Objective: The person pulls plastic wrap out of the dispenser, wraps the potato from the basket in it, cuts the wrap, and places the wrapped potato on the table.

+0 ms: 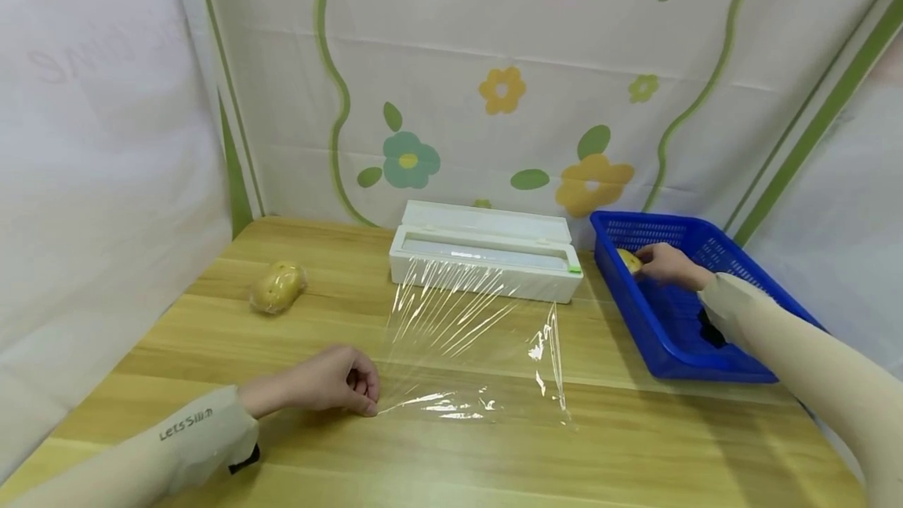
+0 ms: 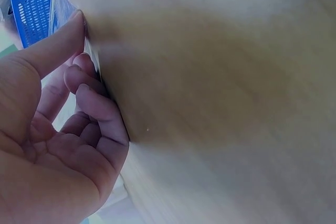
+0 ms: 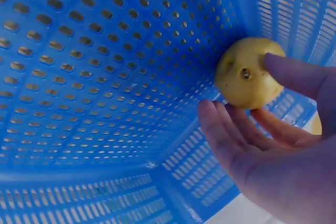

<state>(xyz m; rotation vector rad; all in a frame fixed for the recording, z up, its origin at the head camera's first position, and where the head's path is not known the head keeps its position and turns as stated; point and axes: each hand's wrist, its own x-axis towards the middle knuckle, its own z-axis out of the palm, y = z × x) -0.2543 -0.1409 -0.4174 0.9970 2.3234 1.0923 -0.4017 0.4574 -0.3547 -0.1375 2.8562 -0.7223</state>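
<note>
A sheet of clear plastic wrap (image 1: 458,367) stretches from a white dispenser box (image 1: 487,277) across the wooden table toward me. At its near left corner, my left hand (image 1: 331,379) pinches the film's edge close to the tabletop, fingers curled in the left wrist view. Inside the blue basket (image 1: 645,335), my right hand (image 1: 666,265) grips a yellow potato (image 3: 249,74). Its thumb presses on the potato and the fingertips lie along the underside, near the perforated wall. Another potato (image 1: 278,288), covered in shiny film, lies on the table's left side.
The dispenser's lid (image 1: 487,219) stands raised at the back, with the roll (image 1: 487,252) showing inside. The basket's raised walls surround my right hand. Patterned cloth (image 1: 451,61) closes off the table's back, and plain white cloth (image 1: 106,139) hangs at the left.
</note>
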